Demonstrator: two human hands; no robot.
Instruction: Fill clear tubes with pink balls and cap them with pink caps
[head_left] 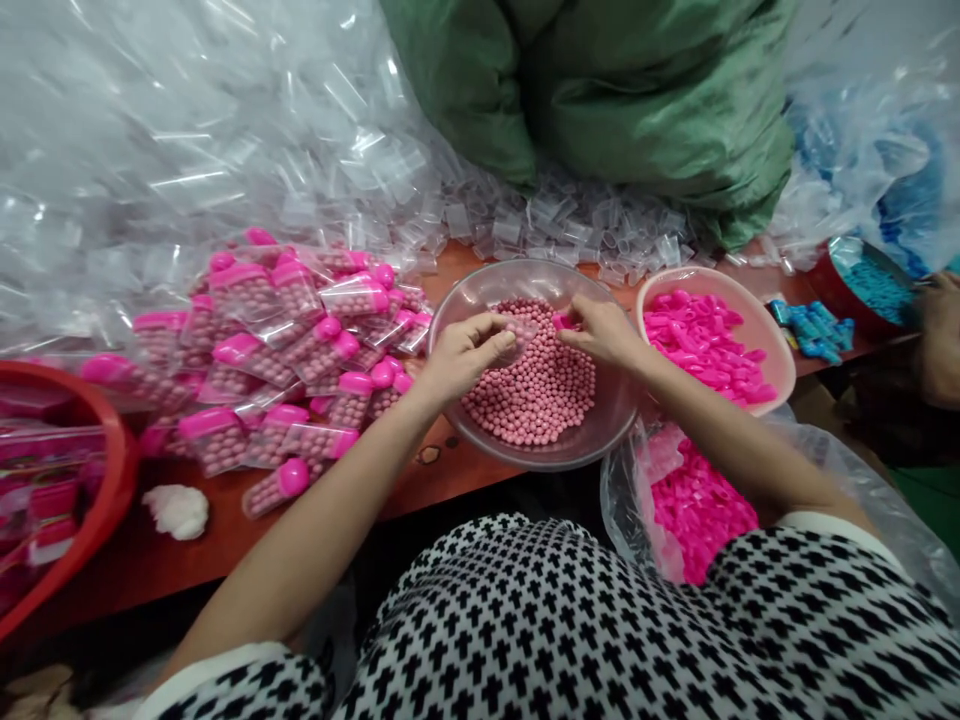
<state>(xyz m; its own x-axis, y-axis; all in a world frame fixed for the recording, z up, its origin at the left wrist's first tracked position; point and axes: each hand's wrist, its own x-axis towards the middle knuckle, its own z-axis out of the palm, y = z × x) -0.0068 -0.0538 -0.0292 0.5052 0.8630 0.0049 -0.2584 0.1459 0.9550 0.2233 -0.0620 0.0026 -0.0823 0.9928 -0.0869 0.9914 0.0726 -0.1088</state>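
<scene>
**Head view: both hands meet over a bowl of pink beads**

Head camera looks down on a reddish table (420, 490) crowded with plastic. The left hand (461, 355) is pinched shut around a small clear tube (519, 335), held tilted over the clear bowl (480, 300). The right hand (600, 330) has its fingertips closed on a pink cap (562, 321), just beside the tube's open end — whether cap and tube touch cannot be told. Both hands hover close together above the pink beads (536, 395) that fill the bowl.

To the right of the bowl stands a pink bowl (780, 345) heaped with loose pink caps, and below it, at the table edge, a clear bag (626, 480) holds more of them. To the left lies a pile of filled tubes (285, 360) — bead-packed, pink-capped, several in clear sleeves. A red basin (112, 470) sits at the far left, with a white wad (178, 510) near it on the table. Behind everything, heaps of empty clear tubes (225, 160) spread out, and a green sack (637, 100) rests at the back. Blue pieces (814, 330) lie at the right, near another person's hand (937, 340).
</scene>
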